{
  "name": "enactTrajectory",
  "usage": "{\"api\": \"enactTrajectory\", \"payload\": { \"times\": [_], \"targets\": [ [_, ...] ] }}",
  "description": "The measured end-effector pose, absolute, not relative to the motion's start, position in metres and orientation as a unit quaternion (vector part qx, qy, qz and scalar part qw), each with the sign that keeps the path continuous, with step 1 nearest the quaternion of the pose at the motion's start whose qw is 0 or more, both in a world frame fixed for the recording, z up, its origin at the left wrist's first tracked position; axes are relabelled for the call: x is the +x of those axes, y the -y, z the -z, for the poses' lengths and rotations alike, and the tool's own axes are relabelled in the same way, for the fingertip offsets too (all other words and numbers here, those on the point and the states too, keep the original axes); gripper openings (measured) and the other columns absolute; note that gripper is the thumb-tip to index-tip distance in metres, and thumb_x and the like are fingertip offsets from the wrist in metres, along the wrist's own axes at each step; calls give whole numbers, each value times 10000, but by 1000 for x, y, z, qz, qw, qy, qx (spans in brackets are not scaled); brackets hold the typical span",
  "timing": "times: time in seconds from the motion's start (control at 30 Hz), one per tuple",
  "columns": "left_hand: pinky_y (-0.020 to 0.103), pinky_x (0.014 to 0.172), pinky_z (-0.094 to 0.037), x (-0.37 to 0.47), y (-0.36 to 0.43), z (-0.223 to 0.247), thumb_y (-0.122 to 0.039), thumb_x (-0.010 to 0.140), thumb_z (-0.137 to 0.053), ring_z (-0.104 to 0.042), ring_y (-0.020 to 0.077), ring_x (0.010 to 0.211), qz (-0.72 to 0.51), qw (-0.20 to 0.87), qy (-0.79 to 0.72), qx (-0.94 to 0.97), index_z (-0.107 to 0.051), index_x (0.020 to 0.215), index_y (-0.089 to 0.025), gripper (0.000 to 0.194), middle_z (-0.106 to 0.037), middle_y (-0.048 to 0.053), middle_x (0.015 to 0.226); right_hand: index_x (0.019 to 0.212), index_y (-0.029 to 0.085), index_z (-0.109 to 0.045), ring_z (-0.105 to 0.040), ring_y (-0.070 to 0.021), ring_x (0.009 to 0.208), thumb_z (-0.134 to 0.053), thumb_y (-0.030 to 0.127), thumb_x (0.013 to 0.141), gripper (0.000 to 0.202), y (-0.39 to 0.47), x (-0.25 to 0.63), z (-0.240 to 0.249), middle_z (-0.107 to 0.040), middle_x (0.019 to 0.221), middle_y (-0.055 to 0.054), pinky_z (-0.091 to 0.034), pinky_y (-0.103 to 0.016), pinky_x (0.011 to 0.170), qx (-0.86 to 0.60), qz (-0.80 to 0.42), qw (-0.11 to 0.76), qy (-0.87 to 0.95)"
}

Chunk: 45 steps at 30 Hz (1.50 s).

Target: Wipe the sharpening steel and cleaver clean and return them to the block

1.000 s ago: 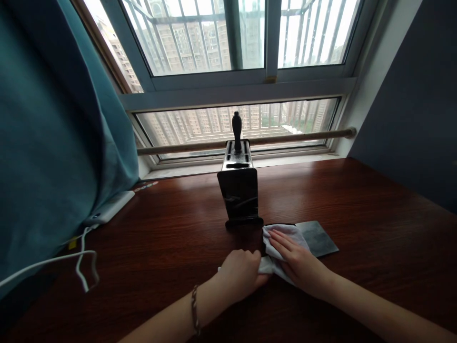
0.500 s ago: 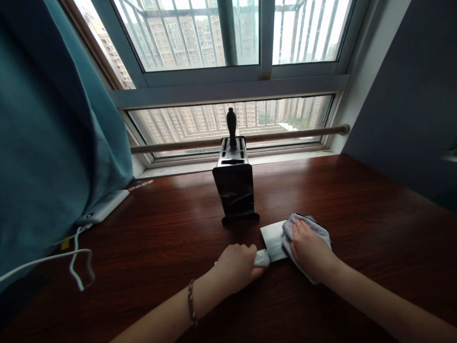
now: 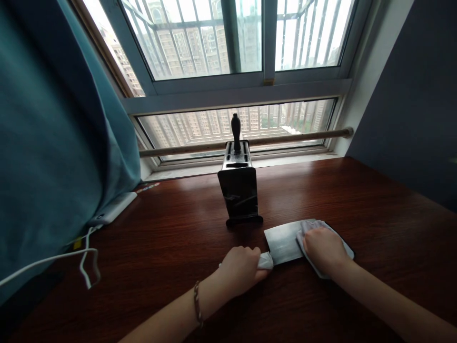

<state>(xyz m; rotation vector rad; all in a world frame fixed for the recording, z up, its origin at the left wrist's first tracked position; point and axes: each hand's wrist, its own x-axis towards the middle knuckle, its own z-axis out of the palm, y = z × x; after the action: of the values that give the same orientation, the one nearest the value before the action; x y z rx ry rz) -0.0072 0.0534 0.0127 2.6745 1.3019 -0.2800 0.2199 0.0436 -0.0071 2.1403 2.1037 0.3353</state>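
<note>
My left hand is wrapped round the pale handle of a cleaver, whose broad metal blade points right, just above the table. The handle looks covered in something white and crumpled. Bunched under my right hand is a pale grey cloth, pressed against the right part of the blade. That end of the blade is hidden by the cloth and my fingers. Beyond my hands a knife block with a dark front stands upright, and a black-handled tool sticks up from its slotted top.
The reddish-brown wooden table reaches to the window. At the left lie a white power strip and a white cable, beside a blue curtain. A horizontal rail crosses in front of the window.
My right hand has slid the cloth to the right along the blade, so more bare metal shows. My left hand keeps its hold on the handle. The whole view has shifted slightly.
</note>
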Motion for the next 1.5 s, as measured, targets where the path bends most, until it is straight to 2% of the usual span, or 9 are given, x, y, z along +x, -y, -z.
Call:
{"api": "enactTrajectory", "payload": {
  "times": [0.2, 0.3, 0.37, 0.47, 0.6, 1.17, 1.5],
  "targets": [
    [366, 665, -507, -7, -53, -17, -463, 822, -481, -654, 282, 758, 95, 85, -437, 891, -595, 892, -141, 349, -676, 125, 844, 749, 98, -686, -645, -280, 689, -331, 108, 838, 365, -44, 215, 2, -674, 728, -155, -511, -369, 583, 686, -93, 59, -719],
    [381, 652, -510, -7, -53, -15, -463, 822, -475, -656, 291, 740, 90, 79, -435, 893, -595, 884, -142, 348, -676, 120, 818, 793, 73, -677, -637, -293, 748, -359, 119, 822, 323, -40, 207, 5, -667, 774, -174, -523, -417, 679, 659, -97, 18, -745],
    [389, 648, -511, -8, -54, -12, -468, 821, -472, -656, 295, 730, 86, 73, -434, 894, -594, 878, -145, 350, -675, 116, 798, 881, 37, -676, -626, -313, 877, -403, 140, 805, 302, -36, 201, 10, -664, 891, -205, -514, -436, 788, 626, -101, -35, -772],
    [384, 650, -509, -8, -54, -8, -463, 816, -480, -657, 291, 728, 84, 67, -434, 894, -589, 878, -149, 338, -674, 113, 792, 1084, -6, -626, -540, -317, 1108, -449, 136, 774, 385, -30, 193, 19, -594, 1150, -223, -454, -401, 948, 540, -98, -131, -825],
    [373, 664, -505, -8, -55, -7, -450, 827, -467, -657, 284, 744, 90, 67, -435, 894, -585, 882, -146, 331, -675, 116, 808, 1226, 9, -540, -441, -286, 1230, -452, 122, 756, 491, -27, 190, 28, -494, 1308, -181, -375, -367, 1043, 443, -62, -192, -874],
    [415, 619, -512, -9, -57, -4, -426, 819, -480, -653, 306, 696, 73, 56, -423, 902, -580, 863, -150, 297, -674, 109, 777, 1256, 9, -506, -380, -278, 1276, -410, 156, 814, 475, -28, 191, 30, -460, 1340, -178, -328, -376, 1078, 445, -17, -193, -874],
    [383, 656, -508, -8, -56, -7, -447, 822, -473, -655, 288, 734, 91, 65, -428, 897, -583, 881, -139, 332, -677, 117, 813, 1268, 11, -492, -377, -276, 1278, -422, 138, 803, 487, -28, 192, 30, -447, 1351, -180, -323, -378, 1081, 441, -17, -192, -877]
  ]
}}
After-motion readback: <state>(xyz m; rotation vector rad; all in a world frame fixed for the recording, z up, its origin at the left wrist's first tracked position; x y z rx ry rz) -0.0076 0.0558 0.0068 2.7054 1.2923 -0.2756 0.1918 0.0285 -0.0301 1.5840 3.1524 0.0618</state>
